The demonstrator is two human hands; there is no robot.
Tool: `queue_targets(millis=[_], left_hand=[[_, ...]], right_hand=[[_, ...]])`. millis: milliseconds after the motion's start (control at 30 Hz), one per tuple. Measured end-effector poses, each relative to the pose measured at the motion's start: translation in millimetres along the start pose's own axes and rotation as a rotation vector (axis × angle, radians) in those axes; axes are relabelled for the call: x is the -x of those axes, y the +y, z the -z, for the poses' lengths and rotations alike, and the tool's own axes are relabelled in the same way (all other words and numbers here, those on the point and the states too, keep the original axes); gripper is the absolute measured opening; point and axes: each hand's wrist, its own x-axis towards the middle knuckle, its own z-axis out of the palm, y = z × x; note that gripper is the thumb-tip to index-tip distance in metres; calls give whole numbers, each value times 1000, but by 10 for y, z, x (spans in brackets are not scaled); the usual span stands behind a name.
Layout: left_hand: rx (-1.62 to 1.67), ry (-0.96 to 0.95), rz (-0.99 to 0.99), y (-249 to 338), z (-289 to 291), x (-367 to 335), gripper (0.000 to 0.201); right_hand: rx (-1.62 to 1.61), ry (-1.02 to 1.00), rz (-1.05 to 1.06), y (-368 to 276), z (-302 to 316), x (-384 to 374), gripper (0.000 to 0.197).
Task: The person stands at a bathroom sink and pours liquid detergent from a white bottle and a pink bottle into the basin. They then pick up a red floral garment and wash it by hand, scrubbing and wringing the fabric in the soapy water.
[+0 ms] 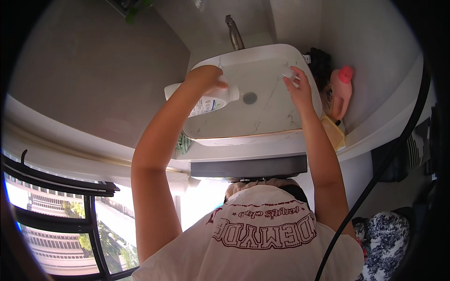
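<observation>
My left hand (207,79) is wrapped round a white plastic bottle (214,102) with a printed label. The bottle lies tilted over the left part of the basin, its neck toward the middle. My right hand (300,90) is raised over the basin's right side. Between its thumb and fingers is a small whitish cap (288,73), partly hidden and pale against the basin. Below both hands is a white, marble-veined washbasin (243,134) with a round grey drain (249,98).
A metal faucet (234,33) stands behind the basin. To the right are a pink bottle with a red cap (341,91), a dark bundle (319,63) and a yellowish tray (333,132). A green cloth (183,143) hangs at left. A black cable (398,143) crosses the right side.
</observation>
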Motion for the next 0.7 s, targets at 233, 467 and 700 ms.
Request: queue_targets(millis=[233,467,700], left_hand=[[-190,-116,-27,246,72,-91,38],[-300,-190,25,400,112,-159,33],[-488,-199,57,676,216,67,29]], right_hand=[[1,11,54,60,-10,-10,45],[21,6,62,2,-15,11,44],[49,-1,55,2,7,13,45]])
